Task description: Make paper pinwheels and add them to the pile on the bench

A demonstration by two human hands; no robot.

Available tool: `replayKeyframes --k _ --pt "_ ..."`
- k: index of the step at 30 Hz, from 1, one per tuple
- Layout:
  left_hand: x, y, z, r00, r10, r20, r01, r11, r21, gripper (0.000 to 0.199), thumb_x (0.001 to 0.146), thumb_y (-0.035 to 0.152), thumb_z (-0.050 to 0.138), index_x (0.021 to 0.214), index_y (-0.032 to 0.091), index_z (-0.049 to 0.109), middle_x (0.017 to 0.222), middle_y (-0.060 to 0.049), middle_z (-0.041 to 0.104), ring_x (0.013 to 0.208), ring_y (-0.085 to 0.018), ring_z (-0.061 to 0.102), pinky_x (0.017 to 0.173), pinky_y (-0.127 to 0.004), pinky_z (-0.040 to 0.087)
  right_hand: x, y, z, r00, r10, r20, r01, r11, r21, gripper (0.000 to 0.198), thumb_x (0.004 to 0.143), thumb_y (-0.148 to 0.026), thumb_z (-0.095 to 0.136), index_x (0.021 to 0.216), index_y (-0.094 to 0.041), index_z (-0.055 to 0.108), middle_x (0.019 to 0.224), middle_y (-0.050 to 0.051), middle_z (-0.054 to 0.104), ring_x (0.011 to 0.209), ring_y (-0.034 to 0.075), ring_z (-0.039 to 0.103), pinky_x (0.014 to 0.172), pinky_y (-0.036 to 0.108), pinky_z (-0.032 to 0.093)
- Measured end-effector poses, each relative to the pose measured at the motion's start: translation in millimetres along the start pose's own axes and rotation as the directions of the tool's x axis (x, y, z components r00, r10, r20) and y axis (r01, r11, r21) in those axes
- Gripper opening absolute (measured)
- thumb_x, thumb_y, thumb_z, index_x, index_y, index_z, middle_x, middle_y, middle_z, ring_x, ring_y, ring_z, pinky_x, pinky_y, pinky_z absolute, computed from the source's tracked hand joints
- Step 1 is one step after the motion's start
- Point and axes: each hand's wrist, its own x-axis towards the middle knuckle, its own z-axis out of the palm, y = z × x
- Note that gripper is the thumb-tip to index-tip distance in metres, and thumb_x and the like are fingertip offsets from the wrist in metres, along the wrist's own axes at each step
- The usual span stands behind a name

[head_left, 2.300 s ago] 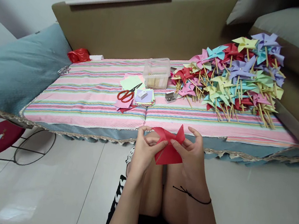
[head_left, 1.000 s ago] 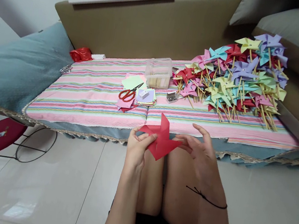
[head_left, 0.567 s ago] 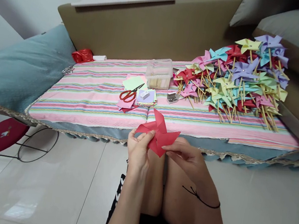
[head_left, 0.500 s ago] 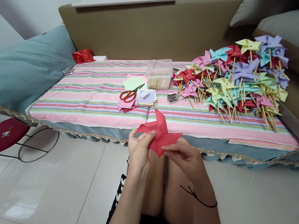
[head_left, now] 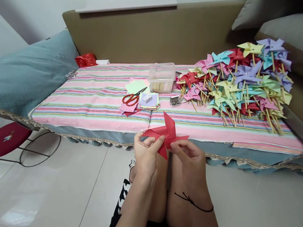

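Above my knees I hold a red paper pinwheel (head_left: 169,125), its folded blades spread out and no stick visible on it. My left hand (head_left: 148,149) grips its left side, with the thumb pressed near the centre. My right hand (head_left: 189,157) pinches the right blade between thumb and fingers. Beyond my hands, on the striped cover, lie orange-handled scissors (head_left: 131,98), a stack of paper squares (head_left: 154,105) with a small box on top, and a small open box of metal pins (head_left: 175,101).
Finished pinwheels on sticks (head_left: 245,72) are heaped at the right of the sofa. A clear plastic tub (head_left: 162,71) with sticks stands mid-sofa. A red plastic bag (head_left: 86,60) lies at the left back. A red stool (head_left: 5,141) is on the floor at left.
Both hands and the red pinwheel have shifted slightly to the right in the view. My right fingers have moved up along the right blade and now pinch it.
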Motion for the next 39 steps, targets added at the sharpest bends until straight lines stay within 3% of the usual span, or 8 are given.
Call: replayKeyframes --k 5,9,19,39 --pt "-4 0 3 1.0 -0.015 0.025 0.015 1.0 0.014 0.065 0.056 0.016 0.08 0.106 0.02 0.039 0.057 0.009 0.061 0.053 -0.01 0.061 0.063 -0.023 0.049 -2 0 11 0.987 -0.034 -0.156 0.031 0.999 -0.019 0.01 0.072 -0.03 0.077 0.072 -0.023 0.07 0.071 -0.001 0.066 0.068 0.014 0.062 0.066 0.028 0.053" --pt "-7 0 4 0.999 -0.03 0.035 0.03 0.999 0.016 0.064 0.057 0.016 0.079 0.105 0.021 0.037 0.057 0.009 0.061 0.052 -0.01 0.061 0.064 -0.023 0.049 -3 -3 15 0.974 -0.088 -0.211 0.069 0.993 -0.096 0.011 0.071 -0.03 0.077 0.072 -0.022 0.069 0.071 -0.001 0.066 0.064 0.014 0.06 0.061 0.027 0.051" --pt "-10 -2 7 0.998 -0.034 0.047 0.035 0.999 -0.02 0.063 0.056 0.015 0.081 0.103 0.02 0.039 0.058 0.008 0.063 0.055 -0.011 0.063 0.065 -0.024 0.049 -2 8 21 0.914 -0.155 -0.374 0.126 0.987 -0.102 0.013 0.069 -0.028 0.078 0.072 -0.02 0.069 0.068 -0.001 0.065 0.06 0.012 0.058 0.056 0.025 0.049" --pt "-6 -5 2 0.987 -0.016 0.157 0.018 1.0 -0.007 0.059 0.061 0.012 0.08 0.098 0.022 0.035 0.06 0.005 0.068 0.056 -0.007 0.063 0.066 -0.02 0.047 -2 12 17 0.904 -0.192 -0.381 0.119 0.971 -0.207 0.019 0.071 -0.034 0.076 0.073 -0.018 0.066 0.071 0.0 0.064 0.064 0.014 0.058 0.06 0.027 0.049"
